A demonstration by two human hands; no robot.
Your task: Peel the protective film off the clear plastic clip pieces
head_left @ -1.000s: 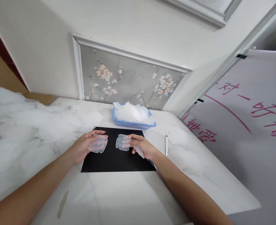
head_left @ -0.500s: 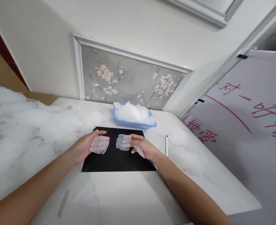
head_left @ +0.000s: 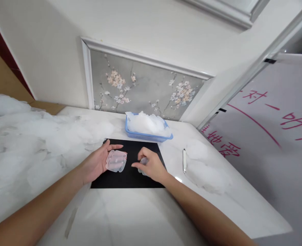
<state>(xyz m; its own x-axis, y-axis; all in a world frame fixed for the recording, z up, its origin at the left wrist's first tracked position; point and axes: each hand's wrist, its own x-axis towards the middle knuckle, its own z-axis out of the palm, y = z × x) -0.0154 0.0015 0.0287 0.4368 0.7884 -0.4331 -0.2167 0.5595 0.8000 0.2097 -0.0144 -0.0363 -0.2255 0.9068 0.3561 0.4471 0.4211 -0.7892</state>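
Observation:
My left hand (head_left: pixel 96 163) is turned palm up over the left part of a black mat (head_left: pixel 127 179). Across its fingers lies a thin translucent plastic piece (head_left: pixel 116 161), roughly square with notched edges and small round marks. My right hand (head_left: pixel 152 165) is curled, knuckles up, above the mat's right side. Its thumb and fingers close on another translucent plastic piece (head_left: pixel 143 166), mostly hidden by the hand. A gap of dark mat separates the two hands.
Behind the mat stands a blue basket (head_left: pixel 148 137) heaped with translucent pieces. A large pile of similar pieces (head_left: pixel 33 147) covers the table's left. On the right lie a white-handled tool (head_left: pixel 184 160) and a smaller heap (head_left: pixel 207 171). A whiteboard (head_left: pixel 274 164) stands beyond.
My right hand has turned over from holding its piece out flat to curling knuckles up around it. My left hand has shifted slightly right with its piece.

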